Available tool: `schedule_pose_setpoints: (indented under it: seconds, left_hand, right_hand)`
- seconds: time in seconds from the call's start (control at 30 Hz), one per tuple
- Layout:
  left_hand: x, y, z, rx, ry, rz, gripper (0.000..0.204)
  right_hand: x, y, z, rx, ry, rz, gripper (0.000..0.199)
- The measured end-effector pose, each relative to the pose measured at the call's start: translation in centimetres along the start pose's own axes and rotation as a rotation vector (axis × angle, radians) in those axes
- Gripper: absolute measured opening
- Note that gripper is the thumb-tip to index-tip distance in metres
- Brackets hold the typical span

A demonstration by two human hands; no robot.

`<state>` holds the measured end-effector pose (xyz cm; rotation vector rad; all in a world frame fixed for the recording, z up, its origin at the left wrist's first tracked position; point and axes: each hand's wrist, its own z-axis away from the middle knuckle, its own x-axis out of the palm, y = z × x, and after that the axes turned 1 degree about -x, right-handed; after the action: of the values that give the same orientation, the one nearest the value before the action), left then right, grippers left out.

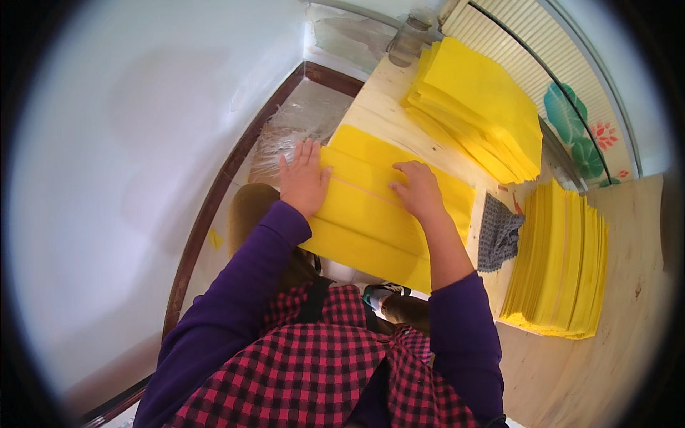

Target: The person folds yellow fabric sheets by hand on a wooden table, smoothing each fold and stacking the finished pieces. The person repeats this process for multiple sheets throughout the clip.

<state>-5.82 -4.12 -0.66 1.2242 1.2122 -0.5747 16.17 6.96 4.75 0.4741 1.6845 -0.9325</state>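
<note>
1 yellow piece mid-view, partly on the wooden tbl, near end overhanging tbl edge; creased, no. of layers unclear. 2 hands on it: L hand at its 9–10 o'clk, flat, fingers spread, no grip; R hand approx 2 o'clk, fingers loosely bent, thumb apart, no grip. 2 yellow stacks: 1 at 1–2 o'clk, 1 at 3–4. 1 grey cloth, 3 o'clk. 1 clear jar, 12.
</note>
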Motion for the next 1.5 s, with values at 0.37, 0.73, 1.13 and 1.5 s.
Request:
schedule_pose_setpoints:
  seconds: [0.37,0.73,1.13,1.5]
  left_hand:
    - [-1.6,-0.6,0.7,0.015,0.103,0.168,0.059]
    - [-10.2,6.6,2.6,0.349,0.325,1.475,0.071]
    - [-15.8,18.7,-1.6,0.562,-0.403,1.437,0.042]
    - [-12.8,18.7,-1.3,0.433,-0.506,1.300,0.035]
  right_hand:
    - [-0.5,-1.0,-4.3,0.041,-0.452,-0.163,0.024]
    - [-14.3,-3.4,2.8,-0.097,0.021,-0.728,0.015]
    - [-16.9,-2.2,9.6,-0.117,0.536,-1.278,0.028]
    - [-13.2,0.3,11.2,0.086,0.417,-1.210,0.025]
